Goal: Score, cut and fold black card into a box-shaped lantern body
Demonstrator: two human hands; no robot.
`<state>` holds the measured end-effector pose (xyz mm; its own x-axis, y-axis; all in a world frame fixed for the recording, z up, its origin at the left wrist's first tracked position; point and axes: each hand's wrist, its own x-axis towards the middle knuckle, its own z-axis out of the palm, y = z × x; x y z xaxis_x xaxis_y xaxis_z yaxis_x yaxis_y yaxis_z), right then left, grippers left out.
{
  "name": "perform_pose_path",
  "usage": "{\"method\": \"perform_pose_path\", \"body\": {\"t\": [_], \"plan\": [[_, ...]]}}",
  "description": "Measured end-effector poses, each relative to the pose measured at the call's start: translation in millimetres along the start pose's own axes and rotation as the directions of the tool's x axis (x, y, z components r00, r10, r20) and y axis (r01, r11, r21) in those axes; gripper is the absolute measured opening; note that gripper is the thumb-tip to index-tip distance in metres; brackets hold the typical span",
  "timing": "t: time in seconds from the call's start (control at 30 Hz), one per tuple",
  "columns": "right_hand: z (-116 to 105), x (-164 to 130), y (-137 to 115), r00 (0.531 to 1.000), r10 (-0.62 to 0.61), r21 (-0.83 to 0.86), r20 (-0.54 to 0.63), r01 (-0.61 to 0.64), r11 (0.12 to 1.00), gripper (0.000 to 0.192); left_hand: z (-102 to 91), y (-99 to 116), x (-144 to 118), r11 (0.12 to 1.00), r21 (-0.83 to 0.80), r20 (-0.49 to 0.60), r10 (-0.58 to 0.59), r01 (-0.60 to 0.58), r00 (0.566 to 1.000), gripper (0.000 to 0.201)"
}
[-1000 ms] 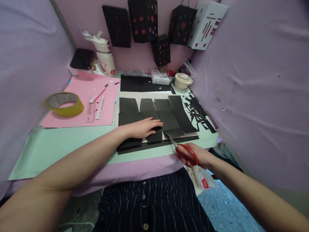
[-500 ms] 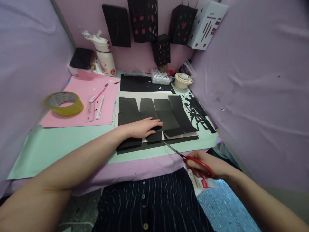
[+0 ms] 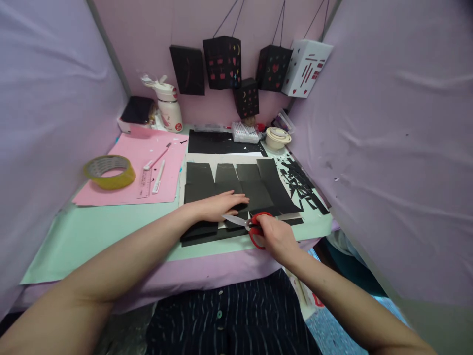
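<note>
A black sheet of card (image 3: 254, 185) with creases and slits cut into its edges lies on the table before me. My left hand (image 3: 221, 204) rests flat on it, fingers stretched out to the right. My right hand (image 3: 278, 236) grips a pair of scissors (image 3: 236, 221) by the red handles, over the near edge of the card. The blades look closed and point left, close to the fingers of my left hand. A narrow black strip (image 3: 207, 238) sits along the near edge, partly under the card.
Black paper scraps (image 3: 301, 185) lie at the right. A yellow tape roll (image 3: 110, 172), a cutter knife (image 3: 158, 157), a white pen (image 3: 158, 176) and a ruler (image 3: 145, 183) rest on pink paper (image 3: 111, 197). Behind stand a bottle (image 3: 170, 108) and bowl (image 3: 278, 138); paper lanterns (image 3: 222, 63) hang above.
My right hand has brought the scissors up and left, from the table's front edge to over the card. The left hand stays on the card. The view has tilted up slightly.
</note>
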<state>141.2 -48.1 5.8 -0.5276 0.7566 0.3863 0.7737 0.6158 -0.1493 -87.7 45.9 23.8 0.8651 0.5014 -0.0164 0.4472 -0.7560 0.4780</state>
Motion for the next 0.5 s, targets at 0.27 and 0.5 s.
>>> {"method": "perform_pose_path", "body": {"t": [0.27, 0.5], "plan": [[8.2, 3.9, 3.2, 0.989, -0.093, -0.113, -0.116, 0.079, 0.99, 0.016, 0.0, 1.0, 1.3, 1.0, -0.02, 0.0, -0.016, 0.016, 1.0, 0.047], [0.9, -20.0, -9.8, 0.999, 0.001, 0.046, -0.052, 0.001, 0.999, 0.011, 4.7, -3.3, 5.3, 0.999, 0.017, -0.026, -0.037, 0.038, 0.999, 0.049]]}}
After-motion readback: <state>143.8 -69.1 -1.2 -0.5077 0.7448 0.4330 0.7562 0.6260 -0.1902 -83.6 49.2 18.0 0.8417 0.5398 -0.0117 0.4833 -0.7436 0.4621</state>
